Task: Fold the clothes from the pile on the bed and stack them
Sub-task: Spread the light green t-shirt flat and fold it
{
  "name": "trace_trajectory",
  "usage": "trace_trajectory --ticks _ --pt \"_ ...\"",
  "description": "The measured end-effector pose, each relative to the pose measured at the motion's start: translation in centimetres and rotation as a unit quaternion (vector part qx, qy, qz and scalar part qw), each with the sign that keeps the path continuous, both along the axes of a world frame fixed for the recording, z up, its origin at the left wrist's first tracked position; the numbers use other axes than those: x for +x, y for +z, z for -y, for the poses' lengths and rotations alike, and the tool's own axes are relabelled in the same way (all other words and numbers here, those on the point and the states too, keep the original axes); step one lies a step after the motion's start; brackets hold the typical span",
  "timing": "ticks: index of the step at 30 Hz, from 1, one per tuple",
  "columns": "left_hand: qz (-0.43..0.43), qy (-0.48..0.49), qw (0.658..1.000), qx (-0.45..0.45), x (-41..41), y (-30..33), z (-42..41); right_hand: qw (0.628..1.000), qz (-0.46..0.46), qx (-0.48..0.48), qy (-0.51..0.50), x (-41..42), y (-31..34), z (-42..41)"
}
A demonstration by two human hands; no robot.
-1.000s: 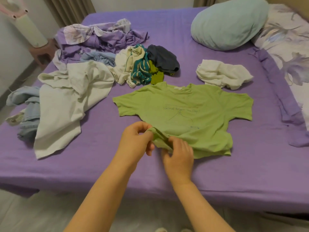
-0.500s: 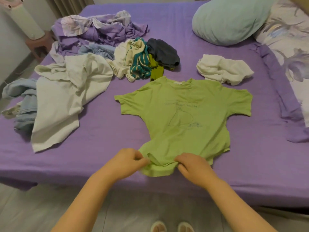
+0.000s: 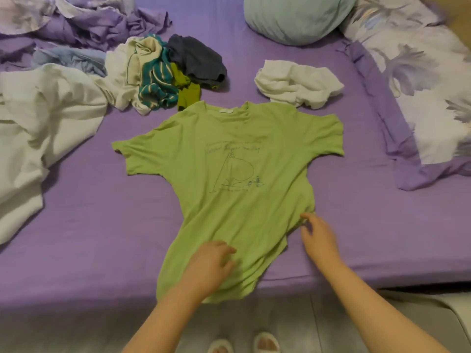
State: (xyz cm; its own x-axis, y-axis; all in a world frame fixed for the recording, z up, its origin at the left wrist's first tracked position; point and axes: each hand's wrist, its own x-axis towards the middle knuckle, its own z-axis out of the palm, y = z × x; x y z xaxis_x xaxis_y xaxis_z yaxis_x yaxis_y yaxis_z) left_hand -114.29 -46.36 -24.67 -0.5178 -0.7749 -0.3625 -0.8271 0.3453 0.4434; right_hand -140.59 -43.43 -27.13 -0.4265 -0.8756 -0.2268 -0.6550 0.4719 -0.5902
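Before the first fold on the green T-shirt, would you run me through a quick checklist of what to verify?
1. green T-shirt lies print side up: ok.
2. Both sleeves spread out: ok.
3. Hem flat on the bed: not ok, it hangs over the near edge.
4. Right side smooth: not ok, it bunches near the right hand.
5. left hand rests open on the lower front: ok.
6. Collar free of the clothes pile: cannot tell, an olive piece reaches it.
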Motion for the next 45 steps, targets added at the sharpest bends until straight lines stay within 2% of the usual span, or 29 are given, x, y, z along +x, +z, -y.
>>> trace_trajectory --ticks 3,6,12,17,19,22,23,24,25,26,27,28,30,32,35,38,40,42,44,45 --pt "-0.071 -0.044 0.996 -0.015 -5.9 -1.3 0.6 1.0 -0.017 0.018 -0.014 -3.5 -1.4 1.9" --pt "-0.075 -0.021 0.996 -0.043 -8.8 -3.0 1.6 0.998 0.049 0.033 0.0 -4.9 -2.8 3.5" --pt "-0.089 0.055 0.994 -0.042 -10.5 -2.2 2.1 0.983 0.148 -0.069 -0.079 -3.9 -1.0 2.3" --pt "-0.133 0.019 0.991 -0.021 -13.5 0.8 0.0 0.971 0.185 -0.126 -0.089 -3.7 3.1 0.0" --pt "-0.135 0.015 0.991 -0.007 -15.1 1.6 -0.4 0.948 0.256 -0.13 -0.141 -4.0 4.5 0.1" --pt "-0.136 0.037 0.99 0.012 -17.4 2.4 -0.1 0.867 0.413 -0.127 -0.25 -5.0 5.8 0.8" --pt "-0.128 0.047 0.991 0.008 -18.1 2.6 0.4 0.84 0.448 -0.122 -0.281 -5.5 5.9 0.7" --pt "-0.111 0.059 0.992 0.001 -18.5 2.8 1.1 0.831 0.457 -0.115 -0.297 -6.0 5.8 0.5" --pt "-0.092 0.078 0.993 -0.005 -18.8 2.8 1.9 0.851 0.425 -0.096 -0.293 -6.5 5.2 0.2" --pt "-0.076 0.099 0.992 -0.009 -18.9 2.8 2.7 0.896 0.352 -0.059 -0.264 -6.9 4.4 -0.4" --pt "-0.066 0.119 0.991 -0.007 -18.8 2.5 3.5 0.945 0.252 -0.005 -0.21 -7.3 3.3 -1.1" --pt "-0.06 0.131 0.99 0.0 -18.5 2.2 4.1 0.977 0.153 0.06 -0.137 -7.4 2.1 -1.8" --pt "-0.049 0.121 0.991 0.018 -17.5 1.3 4.7 0.986 0.009 0.164 -0.005 -6.6 -0.3 -3.0" --pt "-0.047 0.095 0.994 0.032 -16.5 -0.1 4.1 0.982 -0.077 0.174 0.01 -5.3 -1.9 -3.7" --pt "-0.033 0.033 0.999 0.008 -15.9 -1.7 1.5 0.992 -0.063 0.086 -0.062 -3.8 -2.8 -3.5" --pt "0.016 0.022 0.999 -0.042 -16.9 -2.8 -0.3 0.998 0.05 -0.015 -0.039 -3.2 -2.7 -2.8" --pt "-0.046 0.106 0.993 -0.034 -17.6 -2.7 0.7 0.987 0.14 -0.069 0.03 -3.4 -2.0 -1.9" --pt "-0.132 0.244 0.96 0.045 -17.1 -2.3 3.2 0.982 0.16 -0.082 0.065 -3.9 -1.5 -0.8" --pt "-0.177 0.332 0.919 0.119 -15.5 -2.3 5.9 0.985 0.156 -0.046 0.054 -4.2 -1.8 0.6" --pt "-0.17 0.341 0.916 0.123 -14.7 -2.1 7.0 0.989 0.138 -0.002 0.058 -4.2 -2.1 1.2"
